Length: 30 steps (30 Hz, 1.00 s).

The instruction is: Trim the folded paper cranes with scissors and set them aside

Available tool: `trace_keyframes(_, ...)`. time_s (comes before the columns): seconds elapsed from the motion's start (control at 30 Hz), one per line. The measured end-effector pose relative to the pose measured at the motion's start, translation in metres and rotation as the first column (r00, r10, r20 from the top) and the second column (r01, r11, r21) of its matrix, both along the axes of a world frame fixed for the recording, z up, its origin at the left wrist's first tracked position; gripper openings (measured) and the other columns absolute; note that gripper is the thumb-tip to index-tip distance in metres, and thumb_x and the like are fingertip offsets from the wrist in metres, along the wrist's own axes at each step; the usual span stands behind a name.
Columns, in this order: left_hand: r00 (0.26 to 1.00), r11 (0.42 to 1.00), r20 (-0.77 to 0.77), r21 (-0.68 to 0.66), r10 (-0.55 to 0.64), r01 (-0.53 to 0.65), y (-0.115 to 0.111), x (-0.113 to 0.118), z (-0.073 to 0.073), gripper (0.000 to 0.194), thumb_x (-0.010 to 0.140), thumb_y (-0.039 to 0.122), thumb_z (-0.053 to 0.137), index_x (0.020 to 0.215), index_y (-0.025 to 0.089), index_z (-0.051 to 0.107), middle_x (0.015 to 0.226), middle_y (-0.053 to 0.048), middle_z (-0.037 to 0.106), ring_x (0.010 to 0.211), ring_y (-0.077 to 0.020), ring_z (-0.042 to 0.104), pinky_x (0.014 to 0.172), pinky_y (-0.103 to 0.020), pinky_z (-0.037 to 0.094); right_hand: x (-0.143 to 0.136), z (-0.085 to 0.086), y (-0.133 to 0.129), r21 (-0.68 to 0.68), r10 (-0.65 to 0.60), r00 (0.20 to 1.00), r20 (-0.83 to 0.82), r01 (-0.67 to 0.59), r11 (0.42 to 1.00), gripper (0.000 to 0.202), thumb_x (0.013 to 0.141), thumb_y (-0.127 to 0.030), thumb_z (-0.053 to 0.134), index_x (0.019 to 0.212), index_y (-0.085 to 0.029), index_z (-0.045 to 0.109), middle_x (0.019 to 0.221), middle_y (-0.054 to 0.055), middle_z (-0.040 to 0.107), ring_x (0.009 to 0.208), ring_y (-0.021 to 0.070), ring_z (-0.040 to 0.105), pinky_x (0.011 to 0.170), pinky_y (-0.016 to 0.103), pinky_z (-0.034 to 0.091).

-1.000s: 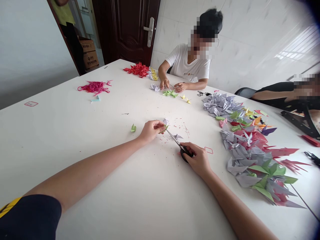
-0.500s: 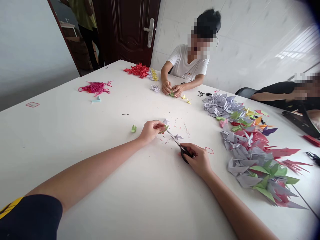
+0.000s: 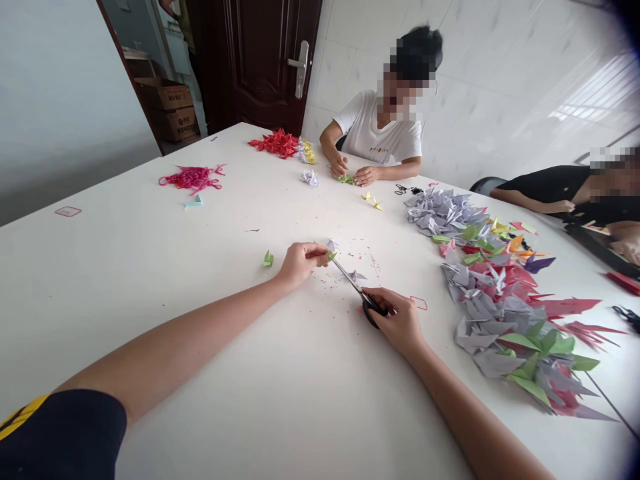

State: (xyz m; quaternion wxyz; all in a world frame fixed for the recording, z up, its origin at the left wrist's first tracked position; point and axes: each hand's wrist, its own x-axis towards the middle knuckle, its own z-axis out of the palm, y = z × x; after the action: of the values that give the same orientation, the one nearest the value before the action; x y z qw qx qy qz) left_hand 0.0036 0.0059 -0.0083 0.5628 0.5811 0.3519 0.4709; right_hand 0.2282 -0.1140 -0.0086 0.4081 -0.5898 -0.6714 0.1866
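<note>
Over the table (image 3: 280,380), left grip (image 3: 300,265) is pinching pointed green origami (image 3: 331,256).
Right grip (image 3: 401,321) is holding scissors (image 3: 361,291), table stretching wide between the arms.

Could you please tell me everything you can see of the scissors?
The scissors have slim, silvery blades that look like metal and black, plastic-looking handles. The right hand grips them by the handles, above the white table. They point forward and to the left, the blades at a narrow angle or together; which is unclear. Their tips reach the green folded paper in the left hand, though contact is too small to confirm.
</note>
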Motion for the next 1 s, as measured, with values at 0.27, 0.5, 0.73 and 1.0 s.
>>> trace_keyframes(0.27, 0.999, 1.0, -0.021, 0.02, 0.025, -0.024, -0.0007, 0.0011, -0.0003, 0.034, 0.069, 0.047, 0.08, 0.083, 0.015, 0.077, 0.082, -0.008, 0.072, 0.076, -0.018, 0.064, 0.076, -0.034, 0.052, -0.0014, 0.0017, -0.0017, 0.039, -0.026, 1.0, -0.001, 0.026, 0.999, 0.024, 0.074, -0.027, 0.069, 0.096, -0.021, 0.076, 0.065, -0.002, 0.055, 0.058, 0.0125, 0.041, 0.054, 0.025, 0.039)
trace_keyframes(0.5, 0.999, 0.998, -0.014, 0.05, 0.029, -0.029, 0.0002, 0.0012, -0.0016, 0.031, 0.069, 0.045, 0.079, 0.08, 0.016, 0.076, 0.08, -0.007, 0.071, 0.073, -0.0166, 0.062, 0.074, -0.033, 0.051, -0.0022, 0.0024, -0.0015, 0.028, -0.035, 0.999, -0.031, 0.036, 0.999, 0.024, 0.073, -0.027, 0.07, 0.095, -0.021, 0.076, 0.064, -0.002, 0.053, 0.059, 0.0126, 0.041, 0.054, 0.026, 0.039)
trace_keyframes(0.73, 0.999, 0.998, 0.022, 0.048, 0.031, -0.032, -0.0009, 0.0013, 0.0001, 0.032, 0.068, 0.045, 0.08, 0.078, 0.015, 0.074, 0.081, -0.007, 0.071, 0.075, -0.0166, 0.063, 0.075, -0.033, 0.053, -0.003, 0.0049, -0.0021, 0.102, -0.079, 0.996, -0.043, 0.083, 0.991, 0.022, 0.074, -0.028, 0.07, 0.093, -0.02, 0.075, 0.062, -0.002, 0.054, 0.057, 0.0123, 0.042, 0.052, 0.026, 0.04)
trace_keyframes(1.0, 0.998, 1.0, 0.055, 0.016, 0.016, -0.017, -0.0031, 0.0016, 0.0038, 0.027, 0.067, 0.039, 0.08, 0.075, 0.014, 0.073, 0.082, -0.008, 0.072, 0.073, -0.0156, 0.063, 0.076, -0.034, 0.053, -0.0003, 0.0003, -0.001, 0.027, -0.001, 1.0, 0.01, 0.0, 1.0, 0.027, 0.075, -0.028, 0.066, 0.1, -0.021, 0.077, 0.073, 0.002, 0.064, 0.061, 0.0143, 0.044, 0.058, 0.028, 0.044)
